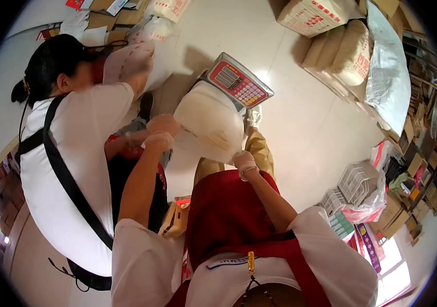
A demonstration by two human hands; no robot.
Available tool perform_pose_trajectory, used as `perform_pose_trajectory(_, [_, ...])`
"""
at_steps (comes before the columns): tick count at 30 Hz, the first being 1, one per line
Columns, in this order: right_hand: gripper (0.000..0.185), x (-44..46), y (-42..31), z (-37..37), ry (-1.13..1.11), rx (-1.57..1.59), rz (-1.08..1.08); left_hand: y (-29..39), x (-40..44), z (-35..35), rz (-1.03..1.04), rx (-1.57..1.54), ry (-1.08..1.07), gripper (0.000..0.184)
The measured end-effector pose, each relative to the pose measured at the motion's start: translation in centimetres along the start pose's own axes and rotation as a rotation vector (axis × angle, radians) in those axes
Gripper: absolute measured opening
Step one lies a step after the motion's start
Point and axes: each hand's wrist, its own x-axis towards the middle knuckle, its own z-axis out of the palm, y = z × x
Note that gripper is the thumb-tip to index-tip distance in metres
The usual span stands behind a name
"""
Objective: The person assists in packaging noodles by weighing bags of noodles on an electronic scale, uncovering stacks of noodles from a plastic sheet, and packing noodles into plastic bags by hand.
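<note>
A translucent plastic bag (210, 120) with pale contents rests against the scale in front of me. The digital scale (240, 84) has a red panel with a display and keypad. My left hand (162, 129), in a clear thin glove, is closed at the bag's left edge; its fingertips are partly hidden. My right hand (244, 160), gloved too, pinches the near right corner of the bag. The bag's near side is stretched between both hands, above my knees and red apron (223, 210).
At my left a co-worker (70, 153) in a white shirt holds another translucent bag (136, 64). Packed bags with red print (318, 18) stand at the back right. White wire baskets (356, 181) sit at the right. A tan package (175, 220) lies by my left side.
</note>
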Motion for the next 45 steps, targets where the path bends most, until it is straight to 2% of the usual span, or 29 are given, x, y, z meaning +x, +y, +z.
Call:
perform_pose_trajectory(2, [0.01,1.5,0.7,-1.7,0.093,0.026,0.099,-0.5,1.6,-1.4,-0.087,-0.009,-0.168,0.017])
perform_pose_trajectory(3, [0.009,2.1,0.6,-0.6,0.078,0.002,0.081,-0.2,1.6,-1.6,-0.179,-0.059,-0.144,0.018])
perform_pose_trajectory(7, [0.015,3.3,1.0,4.1,0.1,0.045,0.063,-1.3,2.0,0.4,-0.167,-0.087,-0.118,0.02])
perform_pose_trajectory(8, [0.015,2.9,1.0,2.8,0.093,0.036,0.057,-1.5,1.8,0.7,-0.176,-0.137,-0.042,0.02])
perform_pose_trajectory(10, [0.017,1.9,0.9,-0.3,-0.088,0.18,0.163,-2.0,1.0,0.9,-0.194,-0.199,0.027,0.021])
perform_pose_trajectory(11, [0.017,1.5,0.7,-1.2,-0.087,0.055,0.109,-2.1,0.7,0.6,-0.191,-0.276,0.086,0.022])
perform_pose_trajectory(13, [0.013,0.8,1.0,-3.1,-0.156,0.071,0.065,-2.9,1.2,1.7,-0.198,-0.366,0.147,0.024])
perform_pose_trajectory(14, [0.008,0.7,1.1,-3.5,-0.218,0.096,0.03,-3.9,2.2,3.7,-0.099,-0.28,0.181,0.025])
perform_pose_trajectory(15, [0.004,1.0,1.2,-3.0,-0.208,0.112,0.104,-4.8,3.1,5.7,-0.001,-0.193,0.215,0.028])
perform_pose_trajectory(16, [0.004,0.9,1.4,-3.0,-0.216,0.098,0.098,-6.2,3.8,7.5,-0.011,-0.208,0.215,0.028])
perform_pose_trajectory(18, [0.004,0.6,1.6,-3.0,-0.159,0.201,0.141,-8.3,4.4,10.7,-0.116,-1.493,0.117,0.034])
perform_pose_trajectory(19, [0.004,0.5,1.4,-3.3,-0.143,0.261,0.182,-7.4,3.5,11.7,-0.122,-1.503,0.12,0.034])
perform_pose_trajectory(21, [0.005,0.5,0.9,-3.9,-0.125,0.365,0.276,-3.1,0.2,13.2,-0.334,-1.537,0.708,0.04])
perform_pose_trajectory(24, [0.007,0.5,0.2,-4.4,-0.109,0.486,0.4,0.9,-3.9,12.1,-0.477,-1.886,0.43,0.046])
perform_pose_trajectory(26, [0.01,0.3,-0.3,-4.6,-0.094,0.55,0.453,2.0,-5.1,10.2,-0.539,-2.094,0.084,0.049])
perform_pose_trajectory(29, [0.013,0.1,-0.9,-5.2,-0.103,0.604,0.501,2.6,-4.3,9.3,-0.426,-2.079,0.163,0.047])
perform_pose_trajectory(33, [0.006,0.6,0.1,-2.8,-0.173,0.493,0.404,2.1,0.6,17.6,-0.453,-2.044,0.119,0.041])
perform_pose_trajectory(34, [0.006,1.2,1.4,0.1,-0.018,0.294,0.22,1.8,1.9,20.6,-0.364,-1.762,0.175,0.036])
perform_pose_trajectory(35, [0.006,1.3,1.9,0.5,0.053,0.2,0.121,1.5,1.7,20.2,-0.28,-1.477,0.222,0.032])
perform_pose_trajectory(36, [0.006,1.4,2.3,0.9,0.133,0.098,0.029,1.6,1.6,19.7,-0.286,-1.475,0.222,0.032])
perform_pose_trajectory(38, [0.012,1.0,2.4,-1.5,0.142,0.018,-0.023,2.2,-0.9,12.1,-0.596,-1.799,0.074,0.028])
perform_pose_trajectory(39, [0.026,1.4,3.7,0.3,0.385,0.06,-0.074,1.9,-0.1,13.6,-0.597,-1.799,0.073,0.028])
perform_pose_trajectory(40, [0.026,1.6,4.1,1.1,0.385,0.06,-0.074,1.5,1.5,16.2,-0.439,-1.568,0.159,0.027])
perform_pose_trajectory(41, [0.023,1.7,4.3,1.2,0.301,0.629,0.111,1.3,1.9,16.5,-0.285,-1.333,0.236,0.026])
perform_pose_trajectory(43, [0.022,1.2,4.4,1.5,0.194,1.193,0.311,1.7,1.2,15.9,-0.292,-1.352,0.224,0.026])
perform_pose_trajectory(45, [0.021,1.1,3.9,0.3,0.198,1.307,0.43,1.9,0.5,15.0,-0.301,-1.369,0.226,0.027])
